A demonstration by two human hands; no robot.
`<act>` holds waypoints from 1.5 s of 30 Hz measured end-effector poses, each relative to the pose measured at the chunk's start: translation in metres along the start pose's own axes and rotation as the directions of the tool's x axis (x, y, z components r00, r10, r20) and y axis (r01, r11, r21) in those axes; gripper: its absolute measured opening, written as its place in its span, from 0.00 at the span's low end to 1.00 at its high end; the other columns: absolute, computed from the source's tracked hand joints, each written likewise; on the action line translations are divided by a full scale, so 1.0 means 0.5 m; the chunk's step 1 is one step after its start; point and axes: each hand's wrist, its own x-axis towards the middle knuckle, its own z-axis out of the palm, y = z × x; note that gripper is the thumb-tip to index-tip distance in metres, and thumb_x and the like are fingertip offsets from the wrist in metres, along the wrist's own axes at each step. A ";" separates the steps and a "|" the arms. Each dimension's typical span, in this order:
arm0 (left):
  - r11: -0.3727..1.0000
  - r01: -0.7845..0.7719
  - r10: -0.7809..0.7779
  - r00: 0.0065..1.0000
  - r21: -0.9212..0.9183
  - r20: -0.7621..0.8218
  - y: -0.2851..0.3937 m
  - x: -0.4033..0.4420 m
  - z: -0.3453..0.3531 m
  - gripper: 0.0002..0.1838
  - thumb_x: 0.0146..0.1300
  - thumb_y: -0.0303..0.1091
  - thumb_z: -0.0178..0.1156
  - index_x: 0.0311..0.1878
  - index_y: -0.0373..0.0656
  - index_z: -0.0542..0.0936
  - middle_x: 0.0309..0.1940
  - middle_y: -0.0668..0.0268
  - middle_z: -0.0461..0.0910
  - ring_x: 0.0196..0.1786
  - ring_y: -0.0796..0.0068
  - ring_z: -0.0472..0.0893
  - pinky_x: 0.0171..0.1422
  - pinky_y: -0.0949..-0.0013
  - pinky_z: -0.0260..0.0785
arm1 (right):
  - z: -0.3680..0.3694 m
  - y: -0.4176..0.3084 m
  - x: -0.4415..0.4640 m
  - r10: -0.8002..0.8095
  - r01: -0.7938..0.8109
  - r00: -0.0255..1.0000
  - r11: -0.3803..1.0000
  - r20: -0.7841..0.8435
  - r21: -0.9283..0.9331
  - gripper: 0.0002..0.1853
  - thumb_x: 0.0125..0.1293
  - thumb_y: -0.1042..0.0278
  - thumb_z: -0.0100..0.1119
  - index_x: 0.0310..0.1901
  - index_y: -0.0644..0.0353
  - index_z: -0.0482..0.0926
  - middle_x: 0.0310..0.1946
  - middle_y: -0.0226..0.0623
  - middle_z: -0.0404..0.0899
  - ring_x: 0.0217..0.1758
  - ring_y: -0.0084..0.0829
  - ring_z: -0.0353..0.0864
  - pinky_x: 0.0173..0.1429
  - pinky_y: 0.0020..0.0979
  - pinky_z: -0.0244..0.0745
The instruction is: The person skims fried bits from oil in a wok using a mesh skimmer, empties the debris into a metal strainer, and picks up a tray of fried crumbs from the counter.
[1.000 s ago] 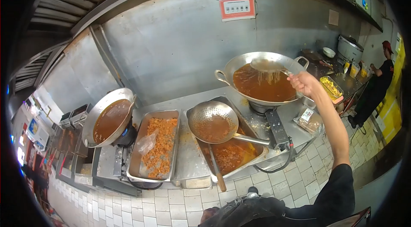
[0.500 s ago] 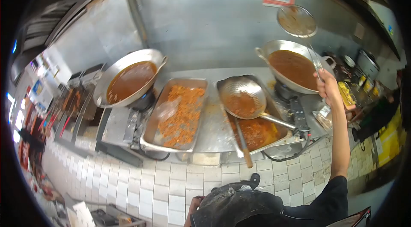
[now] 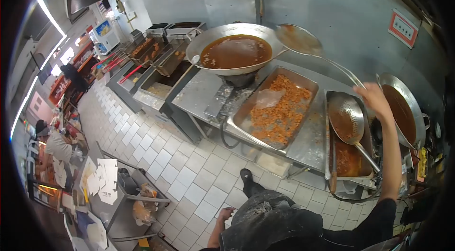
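My right hand (image 3: 374,99) is raised and wrapped around the handle of a long-handled mesh skimmer (image 3: 299,39). The skimmer's round head is up near the metal wall, overlapping the right rim of a wide wok (image 3: 277,47) of brown oil in this view. Low beside my apron, my left hand (image 3: 226,214) hangs with fingers loosely bent and nothing visible in it. A metal tray (image 3: 241,109) of orange-brown crumbs with a clear plastic piece sits below the wok. In a second tray (image 3: 327,151) rests a perforated ladle (image 3: 348,113) holding crumbs, beside a wooden-handled tool (image 3: 333,182).
Another oil-filled wok (image 3: 417,113) stands at the right, close to my right forearm. Fryers with baskets (image 3: 170,61) line the left. Behind on the left, a metal table (image 3: 113,218) carries white cartons (image 3: 102,180). Tiled floor (image 3: 189,175) lies below; a person (image 3: 59,147) is farther left.
My view has turned left, bringing the fryers and carton table into fuller sight. The skimmer has swung from over the right wok toward the left wok, still in my right hand.
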 end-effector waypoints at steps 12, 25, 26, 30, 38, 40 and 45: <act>0.963 0.208 -0.221 0.973 -0.172 -0.059 -0.117 -0.012 -0.207 0.17 0.52 0.42 0.59 0.42 0.44 0.80 0.35 0.61 0.80 0.37 0.72 0.79 0.38 0.70 0.70 | 0.149 -0.567 0.360 -0.097 0.312 0.932 0.701 0.349 -0.641 0.15 0.53 0.54 0.57 0.33 0.57 0.81 0.09 0.31 0.65 0.09 0.22 0.61 0.13 0.25 0.55; 0.918 -0.080 -0.008 0.975 -0.387 -0.221 0.102 0.263 -0.610 0.13 0.57 0.29 0.47 0.41 0.39 0.79 0.27 0.65 0.77 0.27 0.74 0.76 0.26 0.74 0.68 | 0.348 -0.863 0.590 0.592 0.028 0.684 0.562 0.426 -0.827 0.08 0.51 0.63 0.59 0.28 0.57 0.78 0.07 0.29 0.56 0.07 0.19 0.50 0.11 0.24 0.43; 0.929 -0.076 -0.001 0.978 -0.361 -0.206 0.156 0.264 -0.622 0.12 0.57 0.28 0.47 0.40 0.38 0.79 0.26 0.65 0.77 0.26 0.75 0.76 0.26 0.75 0.68 | 0.362 -0.826 0.639 0.645 0.014 0.639 0.536 0.420 -0.844 0.05 0.52 0.65 0.58 0.25 0.57 0.76 0.08 0.27 0.52 0.09 0.18 0.46 0.13 0.23 0.38; 0.900 -0.121 0.100 0.992 -0.419 -0.073 0.176 0.345 -0.660 0.10 0.56 0.28 0.52 0.39 0.39 0.79 0.22 0.68 0.76 0.21 0.82 0.72 0.20 0.78 0.61 | 0.439 -0.774 0.663 0.682 -0.064 0.582 0.581 0.442 -0.812 0.11 0.51 0.58 0.59 0.21 0.55 0.73 0.07 0.29 0.55 0.08 0.18 0.48 0.12 0.23 0.40; 0.957 0.084 -0.098 0.994 -0.278 -0.039 0.145 0.367 -0.821 0.09 0.55 0.32 0.53 0.37 0.44 0.80 0.21 0.69 0.75 0.17 0.78 0.70 0.16 0.74 0.57 | 0.531 -0.733 0.601 0.436 -0.090 0.824 0.730 0.360 -0.678 0.07 0.49 0.63 0.59 0.28 0.55 0.79 0.07 0.29 0.61 0.08 0.20 0.55 0.11 0.24 0.46; 0.955 0.112 -0.131 0.990 -0.274 -0.050 0.124 0.363 -0.867 0.09 0.55 0.31 0.52 0.37 0.45 0.80 0.22 0.69 0.75 0.18 0.77 0.71 0.16 0.72 0.57 | 0.546 -0.717 0.601 0.404 -0.082 0.843 0.748 0.354 -0.659 0.07 0.49 0.62 0.60 0.27 0.55 0.79 0.07 0.29 0.61 0.08 0.20 0.55 0.11 0.25 0.47; 0.950 0.109 -0.135 0.988 -0.291 -0.070 0.078 0.383 -0.932 0.10 0.57 0.30 0.49 0.37 0.46 0.81 0.22 0.69 0.75 0.20 0.77 0.72 0.19 0.72 0.60 | 0.577 -0.696 0.590 0.284 -0.023 0.905 0.777 0.317 -0.629 0.09 0.49 0.61 0.60 0.27 0.58 0.79 0.09 0.31 0.65 0.11 0.23 0.60 0.15 0.28 0.54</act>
